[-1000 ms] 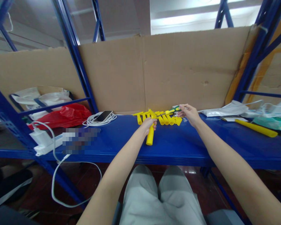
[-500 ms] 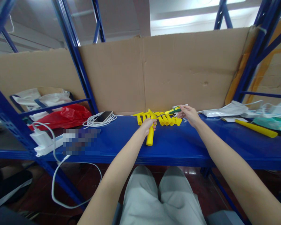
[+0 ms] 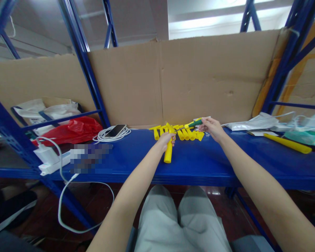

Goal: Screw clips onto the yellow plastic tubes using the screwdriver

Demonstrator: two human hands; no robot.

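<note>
My left hand (image 3: 167,140) is closed around a yellow plastic part with a tube-shaped handle (image 3: 168,155), whose round end points toward me. In my right hand (image 3: 210,126) the fingers pinch the back end of a screwdriver (image 3: 194,123) with a green and yellow handle. Its metal shaft runs leftward to the upper part of the yellow piece, beside my left hand; whether the tip sits on a screw is too small to tell. Behind, several similar yellow parts (image 3: 186,135) lie in a row on the blue shelf (image 3: 136,154).
A phone (image 3: 116,130) lies on a coiled white cable (image 3: 101,135) to the left. Nearer stands a white power strip (image 3: 55,164) with a plug, beside a red plastic bag (image 3: 76,129). At right lies a long yellow piece (image 3: 288,143). Cardboard (image 3: 199,77) closes off the back.
The screwdriver handle has turned about its axis, showing more green now. Both hands and the yellow part stay in nearly the same place.
</note>
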